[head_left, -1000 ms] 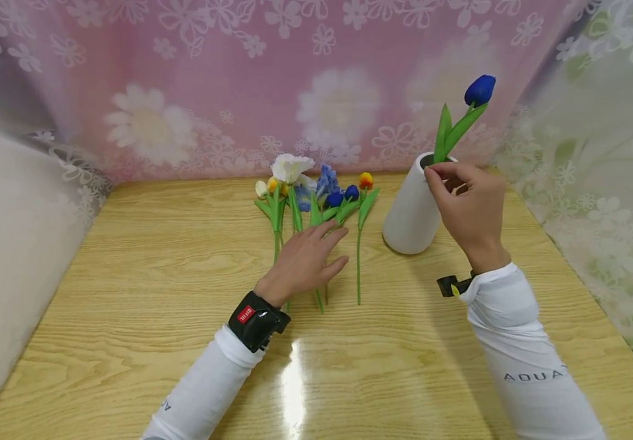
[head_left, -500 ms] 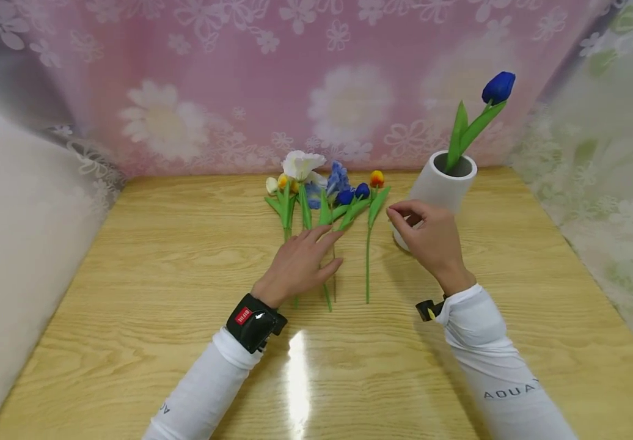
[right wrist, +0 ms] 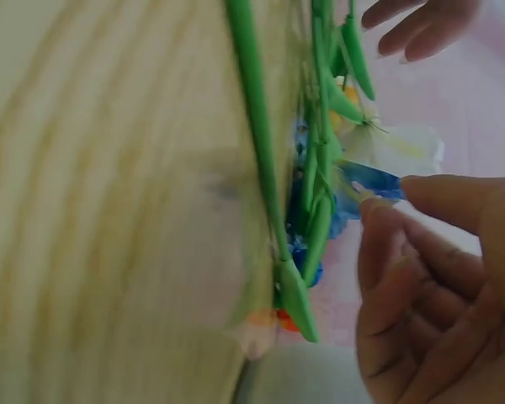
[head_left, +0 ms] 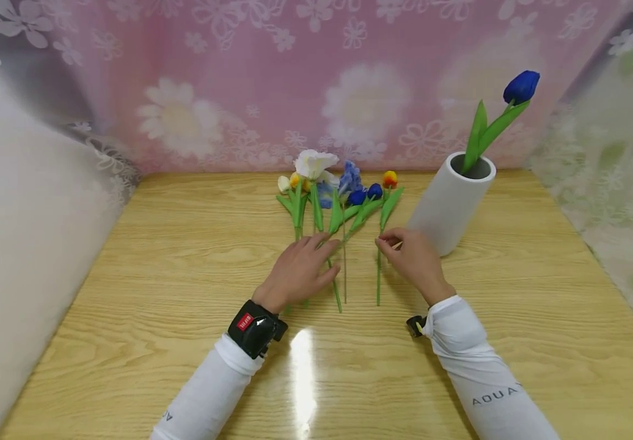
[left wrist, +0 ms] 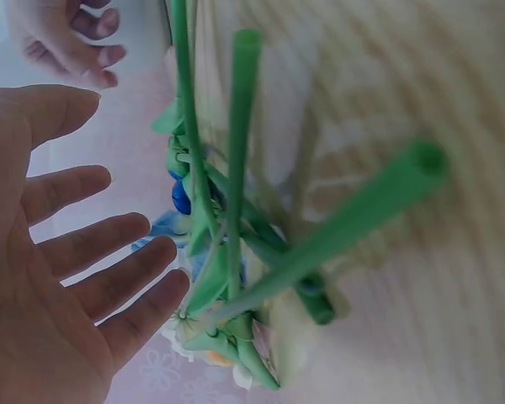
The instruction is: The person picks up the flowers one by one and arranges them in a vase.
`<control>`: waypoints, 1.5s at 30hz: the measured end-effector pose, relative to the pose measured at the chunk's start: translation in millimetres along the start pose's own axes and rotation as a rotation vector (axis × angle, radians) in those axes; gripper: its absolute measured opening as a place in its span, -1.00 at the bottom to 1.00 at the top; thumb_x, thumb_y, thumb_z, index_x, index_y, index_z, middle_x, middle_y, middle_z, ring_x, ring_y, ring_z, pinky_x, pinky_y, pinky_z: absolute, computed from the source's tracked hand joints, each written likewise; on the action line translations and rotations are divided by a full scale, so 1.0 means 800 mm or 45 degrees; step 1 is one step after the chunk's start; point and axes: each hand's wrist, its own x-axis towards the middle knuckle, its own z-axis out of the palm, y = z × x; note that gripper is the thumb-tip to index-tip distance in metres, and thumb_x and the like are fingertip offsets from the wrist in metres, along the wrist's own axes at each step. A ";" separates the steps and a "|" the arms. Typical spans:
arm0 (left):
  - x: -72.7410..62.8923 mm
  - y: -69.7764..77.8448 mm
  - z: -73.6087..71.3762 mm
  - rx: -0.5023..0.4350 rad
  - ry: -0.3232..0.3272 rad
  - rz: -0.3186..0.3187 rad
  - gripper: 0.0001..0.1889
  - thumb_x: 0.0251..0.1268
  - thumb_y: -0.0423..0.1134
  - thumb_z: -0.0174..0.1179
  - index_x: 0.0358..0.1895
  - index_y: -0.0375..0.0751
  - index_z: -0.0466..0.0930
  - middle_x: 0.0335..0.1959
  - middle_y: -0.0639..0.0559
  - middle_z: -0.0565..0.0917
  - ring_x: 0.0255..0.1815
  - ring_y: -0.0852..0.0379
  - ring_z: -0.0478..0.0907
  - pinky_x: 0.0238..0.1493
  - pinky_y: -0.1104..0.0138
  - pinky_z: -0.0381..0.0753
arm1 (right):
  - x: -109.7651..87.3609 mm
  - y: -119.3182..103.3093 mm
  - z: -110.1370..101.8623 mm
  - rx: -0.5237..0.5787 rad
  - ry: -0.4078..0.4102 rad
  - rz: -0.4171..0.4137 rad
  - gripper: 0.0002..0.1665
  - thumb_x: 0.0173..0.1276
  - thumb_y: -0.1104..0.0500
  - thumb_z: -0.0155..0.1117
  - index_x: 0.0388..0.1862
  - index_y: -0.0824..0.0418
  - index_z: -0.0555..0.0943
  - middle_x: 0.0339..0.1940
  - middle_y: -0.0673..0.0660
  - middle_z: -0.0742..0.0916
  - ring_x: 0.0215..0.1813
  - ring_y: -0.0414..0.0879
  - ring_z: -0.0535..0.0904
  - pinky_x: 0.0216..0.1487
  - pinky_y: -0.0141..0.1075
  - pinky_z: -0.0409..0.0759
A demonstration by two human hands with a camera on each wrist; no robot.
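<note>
Over the stems of several artificial flowers, my left hand (head_left: 301,272) is spread with its fingers apart; the left wrist view shows no stem in its grasp. My right hand (head_left: 417,261) hovers at the stem of the orange-red tulip (head_left: 390,179), thumb and index tip slightly apart. In the right wrist view that tulip's green stem (right wrist: 257,118) lies clear of the bent fingers (right wrist: 383,244). A tall white vase (head_left: 448,211) stands to the right, with one blue tulip (head_left: 521,87) leaning out of its mouth.
The other flowers lie close together on the wooden table (head_left: 184,256): a white bloom (head_left: 314,164), light-blue petals (head_left: 351,177), small blue tulips (head_left: 374,191) and a cream bud (head_left: 284,184). A pink floral curtain (head_left: 272,91) hangs behind the table.
My right hand has come away from the blue tulip in the vase and moved left and down to the orange-red tulip's stem. The left hand stays over the flowers.
</note>
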 end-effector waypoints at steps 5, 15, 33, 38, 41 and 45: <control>-0.006 -0.001 0.002 0.010 -0.023 -0.003 -0.51 0.41 0.00 0.05 0.31 -0.14 0.41 0.29 -0.16 0.39 0.24 -0.11 0.38 0.15 0.05 0.43 | 0.004 0.006 0.007 -0.029 -0.098 0.117 -0.63 0.41 0.02 0.17 -0.01 0.27 0.65 -0.19 0.19 0.73 -0.18 0.07 0.63 -0.24 -0.11 0.58; -0.011 -0.002 0.006 0.009 -0.079 -0.033 -0.50 0.41 -0.01 0.07 0.34 -0.10 0.39 0.32 -0.15 0.36 0.28 -0.11 0.33 0.19 0.04 0.37 | 0.012 0.011 0.013 -0.041 -0.193 0.179 -0.68 0.35 0.11 0.25 -0.13 0.38 0.65 -0.38 0.15 0.70 -0.37 -0.04 0.57 -0.31 -0.20 0.53; -0.014 -0.006 0.010 -0.018 -0.018 -0.007 -0.55 0.41 -0.07 0.06 0.30 -0.09 0.43 0.32 -0.14 0.37 0.26 -0.09 0.35 0.17 0.04 0.40 | 0.026 0.008 0.005 0.126 -0.446 0.380 -0.75 0.35 0.23 0.12 -0.40 0.37 0.64 -0.58 0.13 0.70 -0.58 -0.11 0.65 -0.39 -0.27 0.63; -0.014 -0.007 0.009 -0.028 0.041 0.039 -0.56 0.38 -0.09 0.09 0.28 -0.11 0.46 0.28 -0.14 0.41 0.22 -0.08 0.39 0.14 0.06 0.42 | 0.029 0.012 0.003 0.194 -0.476 0.423 -0.71 0.33 0.22 0.15 -0.16 0.46 0.62 -0.53 0.15 0.72 -0.53 -0.10 0.67 -0.37 -0.26 0.66; -0.013 -0.007 0.009 -0.033 0.064 0.050 -0.56 0.37 -0.11 0.11 0.27 -0.12 0.47 0.26 -0.15 0.42 0.21 -0.09 0.40 0.13 0.05 0.43 | 0.028 0.017 0.004 0.192 -0.456 0.414 -0.69 0.32 0.20 0.16 -0.14 0.45 0.63 -0.54 0.13 0.73 -0.51 -0.12 0.67 -0.35 -0.28 0.65; -0.012 -0.009 0.007 -0.036 0.063 0.049 -0.56 0.37 -0.13 0.11 0.28 -0.11 0.46 0.27 -0.14 0.42 0.23 -0.08 0.39 0.12 0.04 0.44 | 0.022 0.019 0.002 0.172 -0.387 0.370 -0.74 0.30 0.19 0.17 -0.25 0.38 0.68 -0.58 0.09 0.73 -0.51 -0.13 0.67 -0.34 -0.32 0.60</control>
